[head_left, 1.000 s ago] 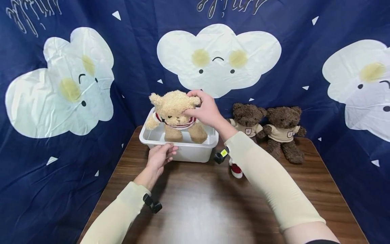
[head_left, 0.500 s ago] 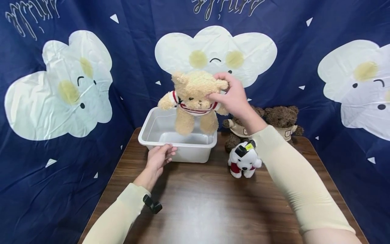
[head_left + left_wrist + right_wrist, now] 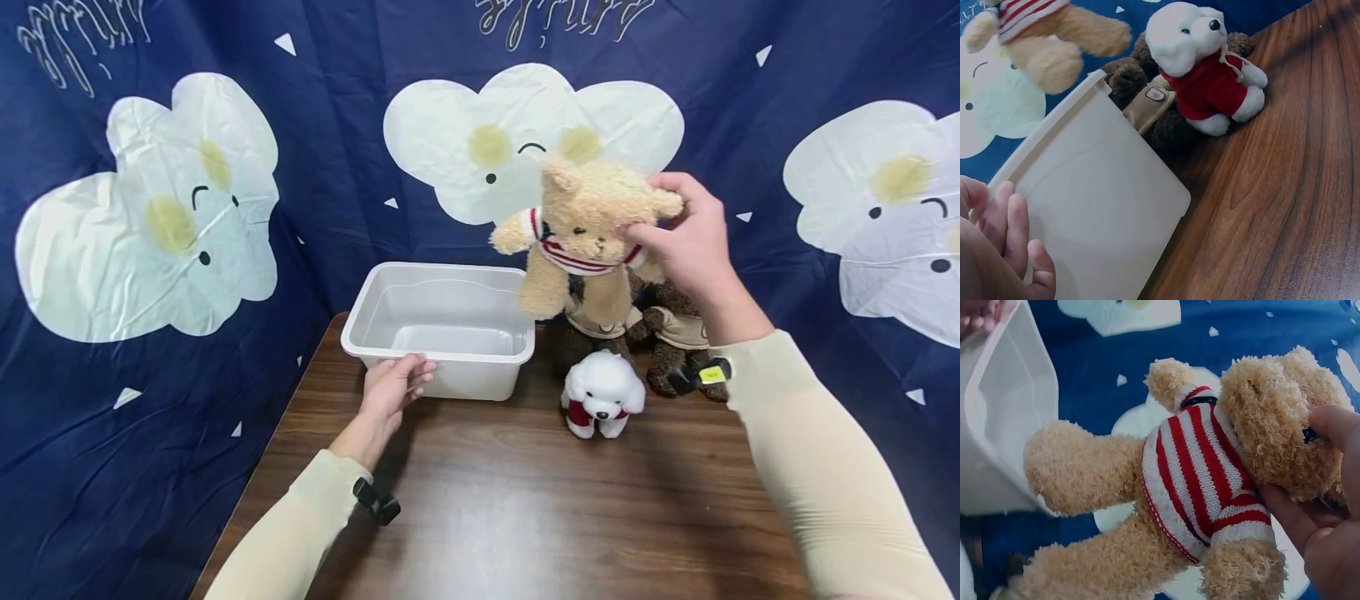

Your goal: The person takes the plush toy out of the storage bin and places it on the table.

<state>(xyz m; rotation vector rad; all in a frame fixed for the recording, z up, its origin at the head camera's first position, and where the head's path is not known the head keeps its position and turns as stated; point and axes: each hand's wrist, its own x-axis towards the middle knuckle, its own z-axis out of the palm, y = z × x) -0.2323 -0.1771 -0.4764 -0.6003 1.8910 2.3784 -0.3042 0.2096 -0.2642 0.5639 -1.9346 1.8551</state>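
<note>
In the head view my right hand (image 3: 693, 237) grips a light tan teddy bear (image 3: 592, 217) by the side of its head, up in the air right of the bin. The bear wears a red-and-white striped sweater (image 3: 1191, 475), seen closely in the right wrist view. My left hand (image 3: 390, 390) pinches the front rim of a white plastic bin (image 3: 480, 379), thumb over the edge and fingers against the outer wall. Nothing lies inside the bin. Below the bear, a white plush dog (image 3: 603, 387) in a red top stands on the table.
Two dark brown teddy bears in beige shirts sit at the table's back right; the held bear partly covers one (image 3: 600, 329), and my right hand and forearm partly hide the other (image 3: 678, 329). A blue curtain (image 3: 330, 167) with cloud faces hangs around the wooden table (image 3: 480, 500).
My right hand has lifted the tan bear out of the bin and carried it rightward, over toward the brown bears. The white dog has come into view. My left hand stays at the bin's rim.
</note>
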